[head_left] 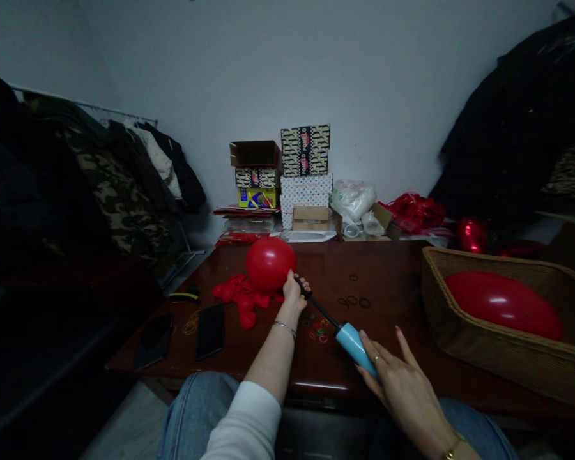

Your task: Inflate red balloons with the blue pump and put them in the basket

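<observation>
A partly inflated red balloon sits at the tip of a hand pump with a black nozzle and a light blue barrel. My left hand is closed around the balloon's neck where it meets the pump nozzle. Nearer to me, my right hand grips the blue barrel, index finger partly extended. A pile of flat red balloons lies on the dark wooden table just left of my left hand.
A wicker basket at the right holds a large inflated red balloon. Two dark phones lie at the left, rubber bands and coloured bands are scattered mid-table. Stacked boxes and bags line the wall. Clothes hang on both sides.
</observation>
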Motion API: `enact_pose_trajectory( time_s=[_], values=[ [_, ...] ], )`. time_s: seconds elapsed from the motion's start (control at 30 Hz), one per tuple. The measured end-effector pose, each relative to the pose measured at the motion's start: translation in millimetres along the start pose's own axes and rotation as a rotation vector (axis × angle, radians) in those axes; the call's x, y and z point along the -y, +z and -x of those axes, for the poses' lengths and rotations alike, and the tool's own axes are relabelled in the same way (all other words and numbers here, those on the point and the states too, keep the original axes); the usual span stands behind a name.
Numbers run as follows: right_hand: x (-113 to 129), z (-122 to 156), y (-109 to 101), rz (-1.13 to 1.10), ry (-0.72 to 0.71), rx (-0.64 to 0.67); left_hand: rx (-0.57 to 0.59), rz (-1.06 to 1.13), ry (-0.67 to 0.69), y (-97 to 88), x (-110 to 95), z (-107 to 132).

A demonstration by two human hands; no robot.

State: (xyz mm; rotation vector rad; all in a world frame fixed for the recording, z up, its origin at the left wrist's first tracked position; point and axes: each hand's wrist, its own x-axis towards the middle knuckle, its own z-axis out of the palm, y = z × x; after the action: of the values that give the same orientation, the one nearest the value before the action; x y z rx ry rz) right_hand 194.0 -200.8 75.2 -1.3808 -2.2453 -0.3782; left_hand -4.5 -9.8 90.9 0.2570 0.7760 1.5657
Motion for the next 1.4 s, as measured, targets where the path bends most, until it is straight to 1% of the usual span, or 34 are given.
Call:
enact_pose_trajectory(
  time_s=[0.1, 0.2, 0.4, 0.5, 0.63, 0.83, 1.07, 1.2, 1.3, 1.4],
  values=[
    [0, -3, 0, 0.01, -0.001, 0.002, -0.01, 0.003, 0.009, 0.9, 0, 0],
    [3, -12, 3, 0.014, -0.005, -0.006, -0.005, -0.002, 0.026, 1.0, -1, -1],
    [15, -47, 12, 0.035, -0.002, -0.038, 0.017, -0.002, 0.024, 2.9, 4, 5],
    [20, -65, 16, 0.064, 0.025, -0.005, 0.006, -0.026, 0.002, 6.0, 9, 10],
    [22, -75, 22, 0.077, 0.036, 0.003, 0.013, -0.062, -0.012, 7.6, 13, 14],
    [20, -64, 22, 0.055, 0.035, 0.005, -0.001, -0.048, -0.005, 5.0, 14, 11],
    [6, -28, 8, -0.005, 0.009, 0.008, 0.036, -0.017, -0.016, -0.1, 9, -2],
    [-1, -11, 1, -0.022, -0.006, -0.006, 0.035, -0.003, -0.021, -0.1, 8, -2],
    [-3, -8, -1, -0.013, -0.008, -0.002, 0.039, 0.006, -0.029, 1.9, 9, 1],
    [-3, -13, -1, 0.007, 0.002, 0.013, 0.039, 0.016, -0.016, 2.8, 10, 4]
  ],
)
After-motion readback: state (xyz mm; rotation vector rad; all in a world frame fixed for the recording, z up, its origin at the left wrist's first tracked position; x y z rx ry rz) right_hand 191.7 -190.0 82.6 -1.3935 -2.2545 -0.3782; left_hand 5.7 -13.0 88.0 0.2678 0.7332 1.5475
